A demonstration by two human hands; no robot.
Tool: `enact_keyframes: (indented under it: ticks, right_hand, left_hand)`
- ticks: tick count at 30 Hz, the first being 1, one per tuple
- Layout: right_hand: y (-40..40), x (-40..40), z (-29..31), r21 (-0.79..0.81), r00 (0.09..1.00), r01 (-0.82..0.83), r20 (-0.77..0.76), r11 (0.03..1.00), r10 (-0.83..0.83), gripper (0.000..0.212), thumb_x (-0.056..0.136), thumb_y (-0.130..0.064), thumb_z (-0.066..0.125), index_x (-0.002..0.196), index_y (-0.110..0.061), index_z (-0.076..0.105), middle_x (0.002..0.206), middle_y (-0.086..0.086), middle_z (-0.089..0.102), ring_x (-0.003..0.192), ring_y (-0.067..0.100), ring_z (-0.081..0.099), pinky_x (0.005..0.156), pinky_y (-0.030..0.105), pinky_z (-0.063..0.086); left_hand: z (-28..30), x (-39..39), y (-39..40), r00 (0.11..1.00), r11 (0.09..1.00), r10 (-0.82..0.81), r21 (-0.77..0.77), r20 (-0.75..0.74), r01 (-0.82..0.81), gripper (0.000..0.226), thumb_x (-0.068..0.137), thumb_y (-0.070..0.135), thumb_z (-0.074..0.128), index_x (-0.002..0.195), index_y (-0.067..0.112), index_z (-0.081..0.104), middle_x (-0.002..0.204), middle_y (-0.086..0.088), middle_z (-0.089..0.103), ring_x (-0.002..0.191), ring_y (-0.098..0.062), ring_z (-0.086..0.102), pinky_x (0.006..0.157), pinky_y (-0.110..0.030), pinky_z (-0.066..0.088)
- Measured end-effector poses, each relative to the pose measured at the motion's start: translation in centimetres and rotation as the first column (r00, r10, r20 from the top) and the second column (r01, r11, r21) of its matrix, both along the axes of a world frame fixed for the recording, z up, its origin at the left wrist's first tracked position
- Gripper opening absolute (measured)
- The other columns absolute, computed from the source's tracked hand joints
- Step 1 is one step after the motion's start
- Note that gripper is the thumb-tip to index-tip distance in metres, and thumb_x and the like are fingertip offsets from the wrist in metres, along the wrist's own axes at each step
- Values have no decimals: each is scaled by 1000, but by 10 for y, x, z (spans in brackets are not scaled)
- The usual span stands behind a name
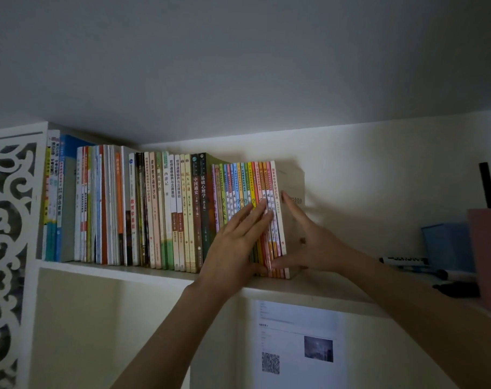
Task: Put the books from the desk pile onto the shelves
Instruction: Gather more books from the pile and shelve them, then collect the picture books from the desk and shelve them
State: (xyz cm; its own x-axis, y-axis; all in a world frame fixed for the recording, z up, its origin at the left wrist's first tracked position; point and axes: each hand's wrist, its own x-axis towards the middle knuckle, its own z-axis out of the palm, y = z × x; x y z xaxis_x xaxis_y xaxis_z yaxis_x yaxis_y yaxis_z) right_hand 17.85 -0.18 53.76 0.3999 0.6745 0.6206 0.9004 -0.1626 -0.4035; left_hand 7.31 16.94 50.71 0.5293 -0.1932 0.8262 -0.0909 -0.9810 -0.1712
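Already a long row of books [165, 209] stands on the shelf [126, 272]; left hand [238, 242] and right hand [308, 242], flat with fingers apart, square its three-o'clock end, desk pile unseen.

A long row of books [165, 209] is stood upright, spines outward, on the white shelf [154, 272]. At its right end, thin bright-coloured books [252, 181] are packed together, apparently leaning slightly.

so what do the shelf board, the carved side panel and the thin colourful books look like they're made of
Shelf board: smooth white painted or laminated wood, judging by its flat matte edge. Carved side panel: white cut-out board, wood or plastic, unclear. Thin colourful books: paper, with glossy-looking spines.
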Motion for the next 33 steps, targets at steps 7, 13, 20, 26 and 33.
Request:
enact_keyframes:
  ticks: [7, 13, 20, 26, 33]
  right_hand:
    - [-2, -3, -3, -37, 1000, -1, -26, 999, 0, 129, 65, -42, 86, 151, -43, -9, 161, -13, 14, 143, 11, 25, 112, 37, 37]
    - [-43, -39, -19, 32, 982, 164, 88, 986, -166, 76, 85, -30, 73, 149, -30, 33, 145, -13, 43, 122, 4, 47, 96, 19, 41]
    - [-111, -104, -134, 165, 865, 74, 479, 984, -146, 17, 88, -8, 63, 103, -10, 72, 105, 1, 69, 97, 13, 62, 90, 25, 49]
    - [-173, -83, -331, -319, 975, 221, 52, 922, -216, 19, 88, -15, 60, 104, -20, 68, 106, -2, 64, 94, 17, 61, 80, 41, 53]
    - [-211, -64, -555, -717, 745, 193, -337, 670, -576, 47, 93, -33, 59, 137, -19, 49, 132, 6, 56, 116, 22, 56, 94, 33, 48]
  left_hand:
    - [-4, -4, -1, 998, 997, -64, -55, -7, 63, 92, 76, 26, 78, 151, 29, 25, 161, 11, 13, 149, -14, 8, 119, -46, 21]
    - [-53, -43, -11, 948, 959, -216, -133, 232, 251, 26, 86, 15, 70, 111, 12, 68, 121, -2, 62, 116, -17, 55, 96, -37, 50]
    - [-174, -76, -79, 940, 877, -226, -365, 257, 311, 11, 87, 9, 62, 96, 8, 69, 93, -1, 67, 87, -10, 56, 79, -18, 46]
    - [-350, -64, -128, 932, 781, -233, -625, -276, 10, 17, 85, 12, 64, 101, 19, 65, 93, 6, 60, 82, -11, 55, 75, -25, 46]
    - [-554, -71, -137, 649, 628, -266, -639, -713, -444, 33, 86, 11, 64, 119, 7, 59, 117, -13, 60, 109, -28, 56, 87, -29, 42]
